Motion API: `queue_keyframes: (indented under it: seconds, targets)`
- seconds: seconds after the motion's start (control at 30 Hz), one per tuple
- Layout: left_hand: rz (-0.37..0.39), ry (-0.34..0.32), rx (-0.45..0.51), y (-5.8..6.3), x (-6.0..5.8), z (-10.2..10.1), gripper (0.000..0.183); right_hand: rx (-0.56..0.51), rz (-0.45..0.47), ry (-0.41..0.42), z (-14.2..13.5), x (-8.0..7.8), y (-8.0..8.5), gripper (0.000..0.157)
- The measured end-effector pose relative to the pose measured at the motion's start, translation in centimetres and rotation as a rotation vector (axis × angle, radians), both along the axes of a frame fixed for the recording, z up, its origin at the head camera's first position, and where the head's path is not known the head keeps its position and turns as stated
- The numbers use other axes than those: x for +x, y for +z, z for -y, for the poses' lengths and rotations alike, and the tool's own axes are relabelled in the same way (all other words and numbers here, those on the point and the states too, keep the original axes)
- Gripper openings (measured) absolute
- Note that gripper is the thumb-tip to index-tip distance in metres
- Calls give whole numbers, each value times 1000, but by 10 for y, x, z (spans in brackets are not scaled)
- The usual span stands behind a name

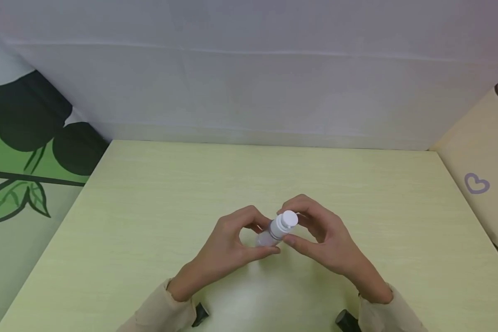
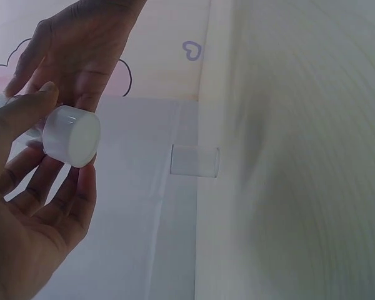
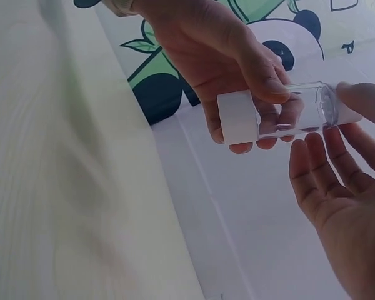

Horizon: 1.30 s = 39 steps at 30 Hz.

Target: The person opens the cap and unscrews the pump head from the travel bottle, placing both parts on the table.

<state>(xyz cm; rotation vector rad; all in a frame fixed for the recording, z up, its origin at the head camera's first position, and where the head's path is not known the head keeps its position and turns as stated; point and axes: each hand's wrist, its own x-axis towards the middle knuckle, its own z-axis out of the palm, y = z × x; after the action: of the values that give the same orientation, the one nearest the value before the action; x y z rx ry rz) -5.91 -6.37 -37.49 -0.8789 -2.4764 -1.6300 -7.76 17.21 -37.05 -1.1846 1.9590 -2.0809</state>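
A small clear bottle (image 1: 266,238) with a white top (image 1: 289,218) is held tilted above the table, between both hands. My left hand (image 1: 232,237) grips the bottle's body between thumb and fingers. At the upper end, my right hand (image 1: 325,230) pinches the white top with thumb and fingers. The right wrist view shows the clear wall of the bottle (image 3: 309,103) and its white base (image 3: 237,117) by the left fingers. Farther off in the left wrist view, a clear cylinder like a cap (image 2: 195,160) stands on the table.
The pale wooden table (image 1: 149,184) meets a white cloth wall (image 1: 249,92) at the back. Printed panels stand at the left (image 1: 29,115) and right (image 1: 477,184). Black objects (image 1: 347,320) sit by both sleeves.
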Motion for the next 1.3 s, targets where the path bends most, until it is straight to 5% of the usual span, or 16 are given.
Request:
queue_keyframes:
  seconds: [0.17,0.4,0.63,1.13,1.3]
  targets:
    - [16,3,5,0,-1,0,33,-8,-56,29,-1,-3,-1,49]
    - [21,2,1,-1,0,1,32,52,97,-8,1,2,2,58]
    - [-11,-10,1,-2,1,3,32,25,124,-25,6,3,1,46]
    - [-3,-14,10,2,2,12,33,-56,-28,91,12,-1,1,46]
    - [9,-12,16,3,2,14,33,-40,-12,94,14,0,3,49]
